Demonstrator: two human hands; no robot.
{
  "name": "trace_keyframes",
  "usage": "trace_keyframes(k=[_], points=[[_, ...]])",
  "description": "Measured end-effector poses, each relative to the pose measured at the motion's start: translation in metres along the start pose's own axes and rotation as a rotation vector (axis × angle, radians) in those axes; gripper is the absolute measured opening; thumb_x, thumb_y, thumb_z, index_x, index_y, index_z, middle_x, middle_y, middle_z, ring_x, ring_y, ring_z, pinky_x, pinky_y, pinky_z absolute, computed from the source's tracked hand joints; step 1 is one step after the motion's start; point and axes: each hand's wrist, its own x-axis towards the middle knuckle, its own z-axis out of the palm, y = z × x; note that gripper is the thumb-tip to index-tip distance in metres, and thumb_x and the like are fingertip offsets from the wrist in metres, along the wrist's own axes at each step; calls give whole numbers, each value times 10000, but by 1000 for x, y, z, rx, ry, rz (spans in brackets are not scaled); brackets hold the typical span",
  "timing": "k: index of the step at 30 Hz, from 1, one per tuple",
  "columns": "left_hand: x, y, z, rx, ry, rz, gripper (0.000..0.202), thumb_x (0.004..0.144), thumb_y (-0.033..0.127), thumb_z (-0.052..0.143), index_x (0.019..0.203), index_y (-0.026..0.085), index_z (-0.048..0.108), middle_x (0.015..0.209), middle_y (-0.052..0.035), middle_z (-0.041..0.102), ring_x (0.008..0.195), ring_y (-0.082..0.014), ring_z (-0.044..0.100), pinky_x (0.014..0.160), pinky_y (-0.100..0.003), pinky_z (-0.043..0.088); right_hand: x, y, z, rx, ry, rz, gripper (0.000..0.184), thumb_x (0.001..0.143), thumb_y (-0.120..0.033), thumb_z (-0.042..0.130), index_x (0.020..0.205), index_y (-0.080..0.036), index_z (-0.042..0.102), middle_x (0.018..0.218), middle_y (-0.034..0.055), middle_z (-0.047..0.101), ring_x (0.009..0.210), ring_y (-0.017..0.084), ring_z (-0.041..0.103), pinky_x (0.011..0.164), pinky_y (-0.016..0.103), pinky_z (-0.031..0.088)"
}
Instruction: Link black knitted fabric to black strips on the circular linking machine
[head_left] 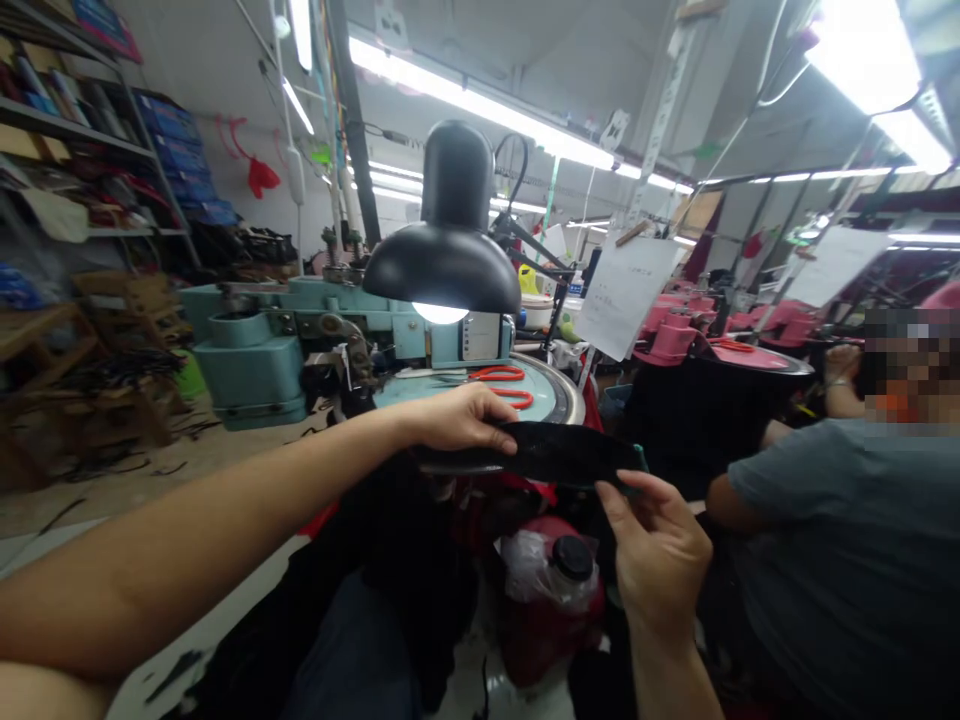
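Observation:
A curved strip of glossy black material [559,452] stretches between my two hands, above my lap. My left hand [469,418] grips its upper edge, with the thumb lying on the near face and the fingers behind. Near the strip's right end, my right hand [660,535] pinches the lower edge between thumb and fingers. A thin green edge [640,458] shows at that end. Just beyond the left hand, red-handled scissors [499,374] rest on the round pale-blue machine table [551,395].
A black lamp [442,265] hangs over the teal machine [251,365]. Below my hands stands a red container with a black cap [572,558] and clear plastic around it. To the right sits another person in a grey shirt [847,530], near pink machines [675,320].

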Motion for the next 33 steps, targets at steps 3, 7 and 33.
trace_keyframes(k=[3, 7, 33], points=[[4, 3, -2, 75, -6, -59, 183, 836, 333, 636, 859, 161, 695, 804, 2, 665, 762, -157, 596, 736, -231, 439, 0, 6, 13, -62, 29, -147, 167, 788, -316, 762, 877, -189, 698, 778, 22, 696, 692, 170, 654, 673, 300, 545], [14, 9, -3, 165, -47, -110, 92, 794, 210, 600, 846, 157, 653, 780, 15, 616, 742, -143, 561, 682, -210, 412, 8, 3, 28, -98, -227, -357, 92, 844, -227, 650, 929, -220, 685, 879, 29, 708, 835, 189, 675, 805, 325, 547], [5, -3, -7, -64, -45, -17, 202, 825, 328, 693, 858, 133, 736, 803, -2, 713, 775, -139, 634, 755, -199, 467, 11, -11, -13, -116, -128, -147, 228, 758, -295, 793, 817, -208, 590, 707, -54, 589, 519, 61, 548, 519, 150, 466]])
